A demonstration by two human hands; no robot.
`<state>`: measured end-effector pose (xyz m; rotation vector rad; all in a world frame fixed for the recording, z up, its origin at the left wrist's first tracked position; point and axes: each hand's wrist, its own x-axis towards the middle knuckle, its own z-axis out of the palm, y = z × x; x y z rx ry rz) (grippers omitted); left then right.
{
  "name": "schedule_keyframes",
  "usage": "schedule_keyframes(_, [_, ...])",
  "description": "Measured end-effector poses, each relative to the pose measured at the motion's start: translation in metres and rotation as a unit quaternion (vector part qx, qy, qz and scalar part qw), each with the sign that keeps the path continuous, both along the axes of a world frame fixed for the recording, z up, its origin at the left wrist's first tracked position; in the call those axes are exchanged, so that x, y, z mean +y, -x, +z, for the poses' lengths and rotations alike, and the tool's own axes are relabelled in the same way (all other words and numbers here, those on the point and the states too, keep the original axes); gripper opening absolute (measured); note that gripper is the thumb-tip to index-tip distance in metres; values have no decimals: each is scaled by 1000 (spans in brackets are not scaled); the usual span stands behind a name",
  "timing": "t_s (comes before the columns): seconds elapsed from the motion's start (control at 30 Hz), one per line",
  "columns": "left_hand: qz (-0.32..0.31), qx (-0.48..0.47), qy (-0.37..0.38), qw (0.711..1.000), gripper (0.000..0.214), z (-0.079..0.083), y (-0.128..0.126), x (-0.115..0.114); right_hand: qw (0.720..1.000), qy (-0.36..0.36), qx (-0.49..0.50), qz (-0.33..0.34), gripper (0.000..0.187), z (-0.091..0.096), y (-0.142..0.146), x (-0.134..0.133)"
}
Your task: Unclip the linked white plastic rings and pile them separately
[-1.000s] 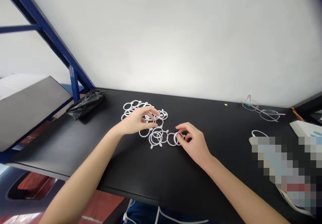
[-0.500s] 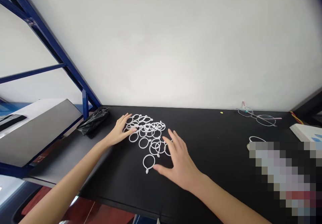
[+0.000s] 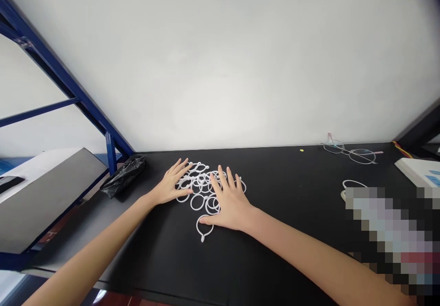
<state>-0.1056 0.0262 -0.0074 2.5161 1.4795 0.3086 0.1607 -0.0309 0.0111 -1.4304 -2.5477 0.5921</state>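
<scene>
A loose heap of white curtain rings (image 3: 197, 202), each with a small eyelet, lies spread over the black tabletop (image 3: 154, 246). At the heap's left side, my left hand (image 3: 171, 184) rests with fingers spread, covering some rings. Over the right side is my right hand (image 3: 230, 203), palm down and fingers apart. Its thumb lies over the nearest ring (image 3: 197, 229), which sits a little apart from the others. Neither hand grips anything. Rings under both hands are partly hidden.
A crumpled black plastic bag (image 3: 123, 175) lies at the back left, beside a blue metal frame (image 3: 110, 152). Wire-framed glasses (image 3: 360, 156) are at the back right. Nearby are a white box (image 3: 417, 172) and a pixelated object (image 3: 388, 232). A pale wall (image 3: 220, 67) stands behind.
My right hand has moved left and slightly away from me, over the rings. A ring now shows at its right side. My left hand has shifted slightly right. The view has tilted slightly.
</scene>
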Motion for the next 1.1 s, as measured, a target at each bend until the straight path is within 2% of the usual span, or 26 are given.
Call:
schedule_keyframes(0.27, [-61,17,28,998,94,5,-23,4,994,-1,8,106,130,-2,-3,36])
schedule_keyframes(0.4, [-88,11,24,996,95,5,-32,5,992,-24,19,124,125,-6,-6,47])
schedule_keyframes(0.5, [-100,-12,14,995,94,1,-38,4,990,-45,30,130,115,-7,-13,49])
schedule_keyframes(0.67, [-110,-48,3,993,77,-2,-59,-3,989,-72,64,116,93,-3,-33,44])
schedule_keyframes(0.83, [-138,-78,-4,987,65,-2,-95,-9,992,-69,79,76,67,0,-65,32])
schedule_keyframes(0.93, [-145,-107,5,984,61,-2,-116,-13,993,-56,96,50,60,2,-83,28])
schedule_keyframes(1.1, [-91,-168,13,982,40,-4,-139,-25,986,-58,152,31,48,-1,-102,26])
